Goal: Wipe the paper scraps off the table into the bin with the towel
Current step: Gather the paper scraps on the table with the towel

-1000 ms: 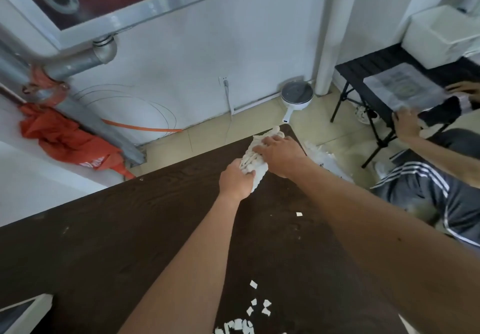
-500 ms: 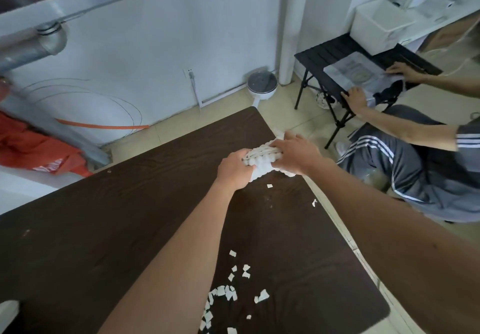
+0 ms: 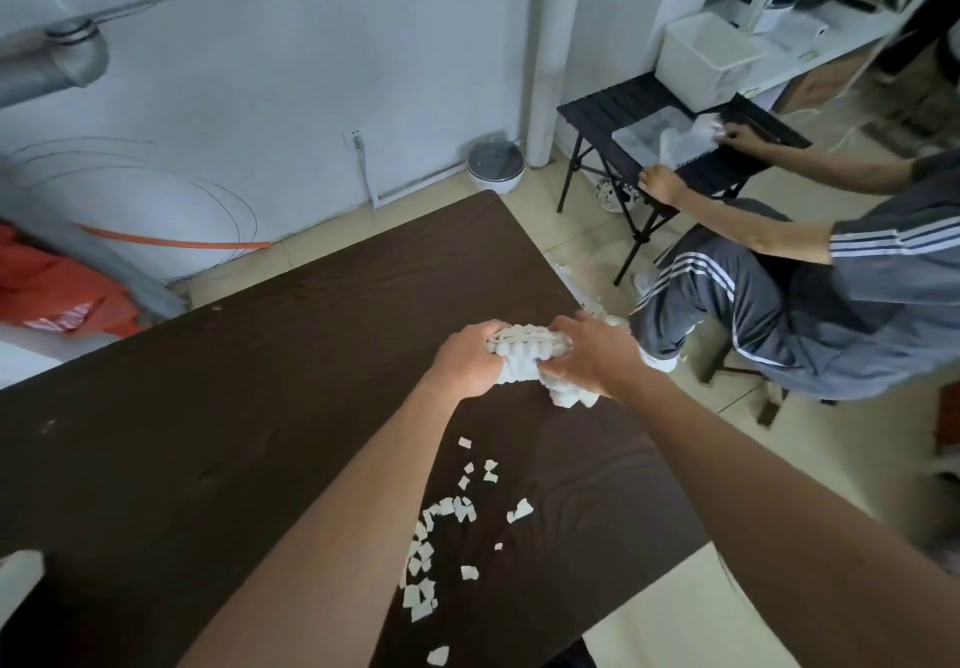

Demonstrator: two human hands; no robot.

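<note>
1 towel [image 3: 524, 358], bunched, near the table's [image 3: 208, 433] right edge. It's gripped at both ends by L hand [image 3: 470, 358] & R hand [image 3: 589, 355], fingers curled tight round it. Paper scraps [image 3: 441, 537]: approx. two dozen, in a loose trail between towel & near edge. 1 white box [image 3: 706, 59] on black side table [image 3: 613, 111]; contents can't tell.
</note>
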